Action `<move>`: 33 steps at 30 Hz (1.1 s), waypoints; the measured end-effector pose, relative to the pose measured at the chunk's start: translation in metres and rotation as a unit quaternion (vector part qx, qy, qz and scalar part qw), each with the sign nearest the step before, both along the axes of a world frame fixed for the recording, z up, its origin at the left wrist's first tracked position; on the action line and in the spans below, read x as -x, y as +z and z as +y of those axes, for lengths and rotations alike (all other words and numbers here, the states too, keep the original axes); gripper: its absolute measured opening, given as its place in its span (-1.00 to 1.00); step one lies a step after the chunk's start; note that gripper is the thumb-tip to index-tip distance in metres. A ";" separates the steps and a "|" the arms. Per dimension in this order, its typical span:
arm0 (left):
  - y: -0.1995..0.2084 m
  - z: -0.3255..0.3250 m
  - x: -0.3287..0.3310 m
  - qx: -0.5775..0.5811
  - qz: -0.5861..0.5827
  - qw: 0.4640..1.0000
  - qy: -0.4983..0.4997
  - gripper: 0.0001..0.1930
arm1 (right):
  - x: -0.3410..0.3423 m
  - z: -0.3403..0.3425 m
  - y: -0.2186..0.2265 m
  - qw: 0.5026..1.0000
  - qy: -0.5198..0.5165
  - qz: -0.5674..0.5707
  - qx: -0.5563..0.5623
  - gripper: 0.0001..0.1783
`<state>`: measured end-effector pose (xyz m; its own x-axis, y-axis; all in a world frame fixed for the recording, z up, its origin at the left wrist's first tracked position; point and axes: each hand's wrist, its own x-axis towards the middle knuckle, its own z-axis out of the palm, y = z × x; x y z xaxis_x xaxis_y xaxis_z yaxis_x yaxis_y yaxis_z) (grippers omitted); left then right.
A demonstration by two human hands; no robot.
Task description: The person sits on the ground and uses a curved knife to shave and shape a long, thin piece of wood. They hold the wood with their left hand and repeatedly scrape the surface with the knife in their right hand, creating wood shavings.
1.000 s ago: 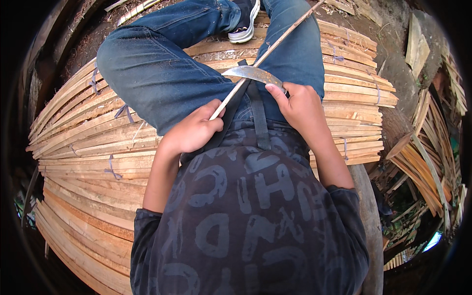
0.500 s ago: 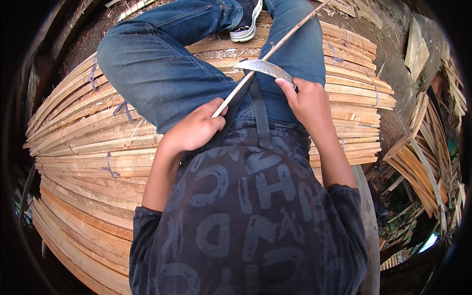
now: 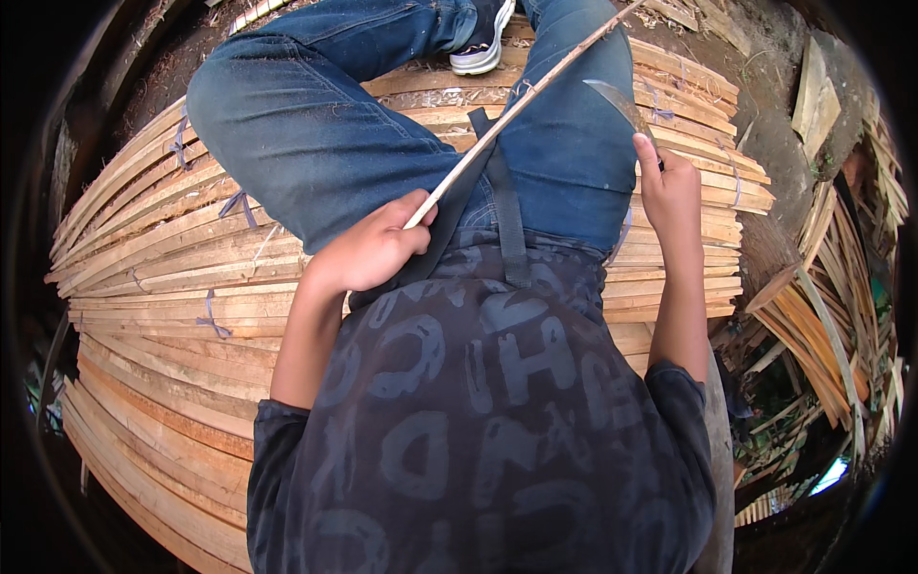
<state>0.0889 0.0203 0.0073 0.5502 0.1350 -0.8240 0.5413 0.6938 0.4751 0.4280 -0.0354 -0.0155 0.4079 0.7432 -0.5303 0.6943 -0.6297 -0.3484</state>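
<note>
My left hand (image 3: 378,242) is closed round the near end of a long thin wooden stick (image 3: 497,124). The stick slants up and away to the right across my lap, its pale near part looking stripped and its far part browner and rougher. My right hand (image 3: 671,187) grips a curved knife (image 3: 622,103), held off to the right of the stick and apart from it. The handle is mostly hidden in my fingers. A dark strap (image 3: 507,215) lies over my jeans beneath the stick.
Bundles of split wooden slats (image 3: 182,258), tied with purplish strips, lie under and around my legs. Cut wood strips (image 3: 813,344) and a log end (image 3: 773,287) are heaped at the right. A flat wood piece (image 3: 815,100) rests on the ground at the far right.
My right hand has swung the knife right, off the stick where its blade lay across it. The left hand keeps hold of the stick, almost in the same place.
</note>
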 end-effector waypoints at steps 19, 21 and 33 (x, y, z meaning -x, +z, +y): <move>-0.003 -0.001 -0.005 -0.037 0.015 0.999 -0.009 -0.81 | 0.049 0.024 -0.014 0.986 0.148 -0.065 -0.047 -0.27; -0.004 -0.001 -0.005 -0.050 0.015 0.998 -0.022 -0.81 | 0.049 0.025 -0.014 0.987 0.139 -0.063 -0.048 -0.27; -0.005 0.000 -0.004 -0.087 0.008 0.994 -0.070 -0.76 | 0.049 0.028 -0.011 0.994 0.102 -0.028 -0.021 -0.28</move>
